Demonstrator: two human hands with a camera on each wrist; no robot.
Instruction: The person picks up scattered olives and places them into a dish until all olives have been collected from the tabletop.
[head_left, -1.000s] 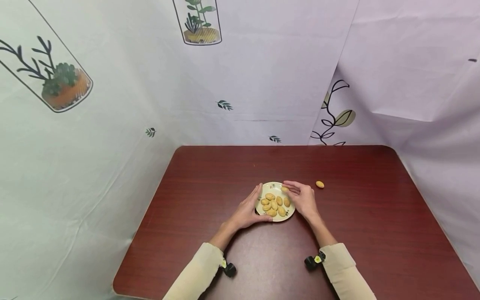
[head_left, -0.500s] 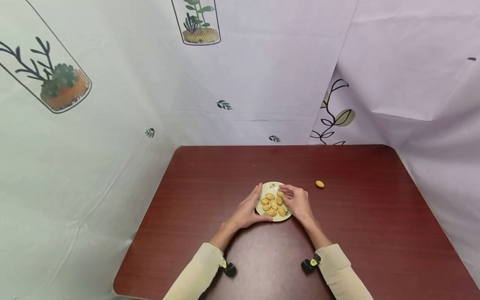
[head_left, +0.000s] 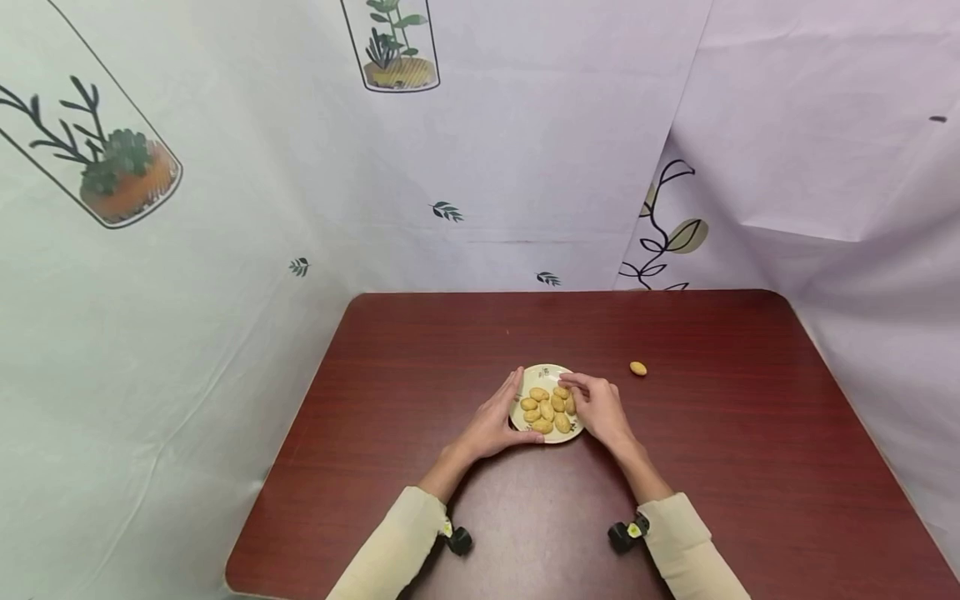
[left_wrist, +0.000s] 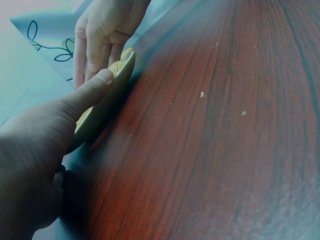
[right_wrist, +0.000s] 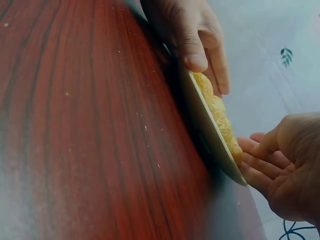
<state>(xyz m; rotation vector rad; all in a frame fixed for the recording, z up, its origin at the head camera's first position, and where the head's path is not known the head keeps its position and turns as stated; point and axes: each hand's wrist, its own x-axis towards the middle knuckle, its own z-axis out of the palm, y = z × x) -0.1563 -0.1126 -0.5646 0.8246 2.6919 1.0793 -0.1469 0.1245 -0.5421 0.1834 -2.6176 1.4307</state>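
Note:
A small pale plate (head_left: 552, 375) with dark printed marks stands on the table in the head view. Several oval yellow pieces (head_left: 547, 411) with wrinkled skins lie bunched on it; their kind is unclear. My left hand (head_left: 487, 429) holds the plate from the left, its thumb (left_wrist: 102, 77) on the near rim and its fingers along the far-left side. At the right rim, my right hand (head_left: 603, 412) reaches over the edge with extended fingers (right_wrist: 257, 165), close to or touching the outermost yellow piece. Its fingertips partly hide that piece.
One loose yellow piece (head_left: 638, 368) lies on the reddish-brown table (head_left: 420, 358), right of the plate and farther back. Tiny crumbs (left_wrist: 202, 94) dot the tabletop. A printed cloth (head_left: 487, 167) hangs behind the table and along its sides.
My right hand has brought a yellow piece inward from the far-right rim and let it go among the others, then shifted slightly right. The left hand and plate have stayed put.

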